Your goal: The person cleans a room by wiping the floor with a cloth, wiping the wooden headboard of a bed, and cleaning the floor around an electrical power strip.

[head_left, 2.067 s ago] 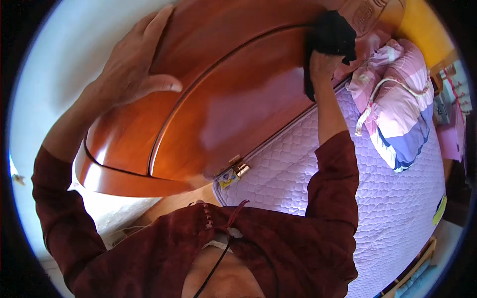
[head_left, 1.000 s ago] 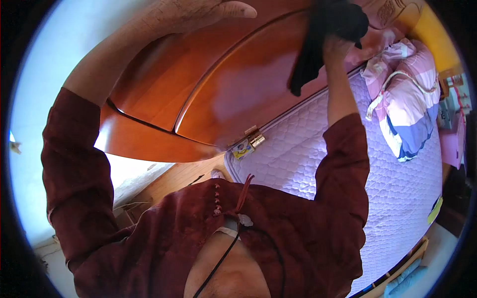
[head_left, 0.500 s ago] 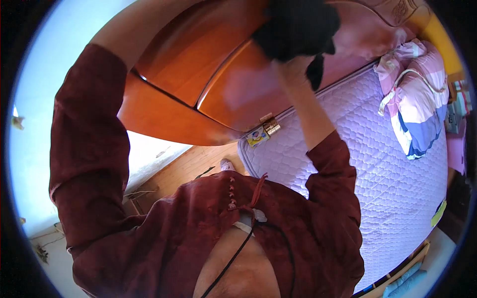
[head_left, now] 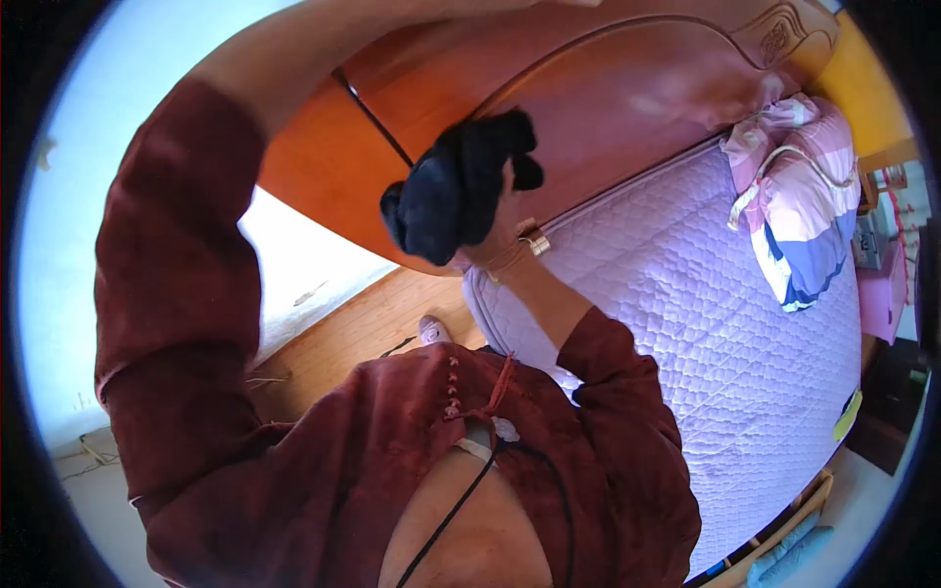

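The right hand [head_left: 502, 235] grips a black cloth [head_left: 456, 191] at the brown headboard [head_left: 627, 93]; a quilted lilac pad [head_left: 755, 382] adjoins the headboard.

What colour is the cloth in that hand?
The cloth in the right hand is black. It shows in the head view, the only one.

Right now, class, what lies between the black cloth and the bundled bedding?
In the head view, the brown headboard, then the lilac quilted pad.

The cloth [head_left: 453, 191] looks matt, the wooden headboard [head_left: 627, 83] smooth and glossy, the mattress [head_left: 765, 402] quilted fabric.
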### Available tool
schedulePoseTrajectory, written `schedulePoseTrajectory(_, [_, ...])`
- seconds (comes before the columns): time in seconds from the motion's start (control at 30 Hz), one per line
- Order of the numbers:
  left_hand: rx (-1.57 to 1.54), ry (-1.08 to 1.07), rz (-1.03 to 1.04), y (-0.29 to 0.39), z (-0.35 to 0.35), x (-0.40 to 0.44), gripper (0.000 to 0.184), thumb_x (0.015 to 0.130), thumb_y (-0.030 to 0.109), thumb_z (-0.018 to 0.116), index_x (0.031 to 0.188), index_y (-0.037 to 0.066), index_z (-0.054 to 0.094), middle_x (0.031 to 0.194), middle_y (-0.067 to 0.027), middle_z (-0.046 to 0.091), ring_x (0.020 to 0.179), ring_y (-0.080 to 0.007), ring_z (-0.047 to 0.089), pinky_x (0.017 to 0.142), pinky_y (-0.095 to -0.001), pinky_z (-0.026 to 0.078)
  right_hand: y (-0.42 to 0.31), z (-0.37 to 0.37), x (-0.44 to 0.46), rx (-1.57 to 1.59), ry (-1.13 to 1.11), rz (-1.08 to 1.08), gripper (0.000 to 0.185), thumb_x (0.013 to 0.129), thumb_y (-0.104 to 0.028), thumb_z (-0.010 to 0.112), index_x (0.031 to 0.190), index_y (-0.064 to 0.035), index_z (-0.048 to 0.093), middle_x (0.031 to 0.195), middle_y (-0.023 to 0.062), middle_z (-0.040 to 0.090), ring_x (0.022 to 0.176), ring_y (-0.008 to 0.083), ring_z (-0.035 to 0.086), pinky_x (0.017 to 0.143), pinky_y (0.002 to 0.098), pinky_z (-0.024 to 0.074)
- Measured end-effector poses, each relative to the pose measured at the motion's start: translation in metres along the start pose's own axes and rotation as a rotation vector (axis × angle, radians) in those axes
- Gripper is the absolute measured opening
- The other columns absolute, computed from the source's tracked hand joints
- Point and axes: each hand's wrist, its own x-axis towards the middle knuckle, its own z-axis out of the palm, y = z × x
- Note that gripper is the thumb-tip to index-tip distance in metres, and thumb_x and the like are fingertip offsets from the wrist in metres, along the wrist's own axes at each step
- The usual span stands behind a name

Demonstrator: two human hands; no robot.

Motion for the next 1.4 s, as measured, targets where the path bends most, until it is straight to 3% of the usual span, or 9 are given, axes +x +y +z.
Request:
schedulePoseTrajectory(0.1, [0.154, -0.128, -0.054, 0.016, -0.043, -0.063, 0.089, 0.084, 0.072, 0.047, 0.129, -0.004, 0.05, 0.131, -0.0285, 0.046, 0.128, -0.0413, 0.039, 0.106, -0.0509, 0.032, 0.0, -0.036, 0.025, 0.094, 0.172, -0.046, 0.06, 0.087, -0.039, 0.059, 0.14, -0.0155, 0.043, 0.142, 0.0078, 0.045, 0.134, 0.0298, 0.036, 0.115, 0.0505, 0.0175])
schedulePoseTrajectory(0.2, [0.269, -0.176, -0.025, 0.009, -0.072, -0.129, 0.084, 0.08, 0.066, 0.058, 0.135, 0.004, 0.047, 0.136, -0.0239, 0.044, 0.131, -0.0418, 0.036, 0.107, -0.0522, 0.032, -0.006, -0.103, 0.061, -0.848, 0.315, -0.303, 0.058, 0.086, -0.027, 0.063, 0.138, -0.0096, 0.044, 0.14, 0.0069, 0.048, 0.132, 0.0295, 0.039, 0.115, 0.0458, 0.022])
schedulePoseTrajectory(0.4, [0.282, -0.097, -0.159, -0.003, -0.058, -0.223, 0.083, 0.078, 0.054, 0.066, 0.142, 0.009, 0.04, 0.146, -0.0121, 0.037, 0.135, -0.0358, 0.035, 0.111, -0.0517, 0.026, -0.003, -0.2, 0.13, -1.085, 0.421, -0.302, 0.054, 0.086, -0.026, 0.062, 0.135, -0.0065, 0.047, 0.14, 0.0092, 0.048, 0.131, 0.0313, 0.039, 0.111, 0.045, 0.0252])
schedulePoseTrajectory(0.6, [0.394, -0.04, -0.113, 0.023, -0.032, -0.223, 0.111, 0.063, 0.091, 0.042, 0.146, 0.017, 0.036, 0.147, -0.0269, 0.029, 0.135, -0.0432, 0.03, 0.111, -0.0563, 0.019, -0.01, -0.147, 0.109, -1.376, 0.48, -0.435, 0.048, 0.09, -0.027, 0.057, 0.134, -0.0089, 0.047, 0.136, 0.0079, 0.048, 0.126, 0.0287, 0.042, 0.108, 0.0437, 0.0303])
schedulePoseTrajectory(0.8, [0.459, 0.043, -0.078, 0.018, -0.016, -0.224, 0.107, 0.065, 0.09, 0.04, 0.145, 0.018, 0.038, 0.148, -0.0263, 0.028, 0.136, -0.0427, 0.03, 0.109, -0.0583, 0.019, -0.031, -0.018, 0.013, -0.776, 0.3, -0.279, 0.05, 0.091, -0.028, 0.058, 0.135, -0.011, 0.044, 0.135, 0.0073, 0.048, 0.129, 0.0254, 0.04, 0.11, 0.0417, 0.031])
schedulePoseTrajectory(1.0, [0.403, 0.027, -0.114, 0.033, -0.023, -0.224, 0.101, 0.073, 0.085, 0.038, 0.143, 0.013, 0.04, 0.149, -0.0255, 0.028, 0.139, -0.0414, 0.027, 0.11, -0.0579, 0.018, -0.029, 0.032, -0.038, 0.554, 0.165, 0.093, 0.051, 0.092, -0.029, 0.06, 0.137, -0.0132, 0.041, 0.134, 0.0068, 0.048, 0.131, 0.0221, 0.038, 0.112, 0.0397, 0.0317])
schedulePoseTrajectory(1.13, [-0.127, -0.038, -0.107, 0.09, 0.004, -0.246, 0.094, 0.074, 0.065, 0.065, 0.142, 0.005, 0.039, 0.146, -0.0223, 0.035, 0.139, -0.0387, 0.03, 0.112, -0.0485, 0.025, -0.025, 0.038, -0.06, 1.492, 0.114, 0.29, 0.053, 0.092, -0.029, 0.061, 0.138, -0.0146, 0.039, 0.133, 0.0065, 0.048, 0.133, 0.0199, 0.037, 0.113, 0.0384, 0.0322])
schedulePoseTrajectory(1.27, [-0.792, -0.004, -0.596, 0.154, 0.044, -0.278, 0.103, 0.07, 0.06, 0.073, 0.145, 0.003, 0.031, 0.145, -0.0186, 0.038, 0.135, -0.0366, 0.037, 0.11, -0.0418, 0.031, -0.041, 0.027, -0.071, 0.358, 0.128, 0.028, 0.053, 0.087, -0.028, 0.065, 0.132, -0.0116, 0.044, 0.132, 0.0105, 0.047, 0.13, 0.0239, 0.04, 0.106, 0.0404, 0.0381])
schedulePoseTrajectory(1.4, [-1.861, 0.21, -1.005, 0.165, 0.068, -0.279, 0.088, 0.076, 0.046, 0.076, 0.142, 0.004, 0.034, 0.136, -0.0129, 0.048, 0.125, -0.0287, 0.049, 0.108, -0.0399, 0.037, -0.115, 0.002, -0.056, -0.177, 0.028, -0.009, 0.057, 0.077, -0.024, 0.071, 0.127, -0.0067, 0.048, 0.129, 0.0168, 0.047, 0.128, 0.0335, 0.041, 0.105, 0.0444, 0.0364])
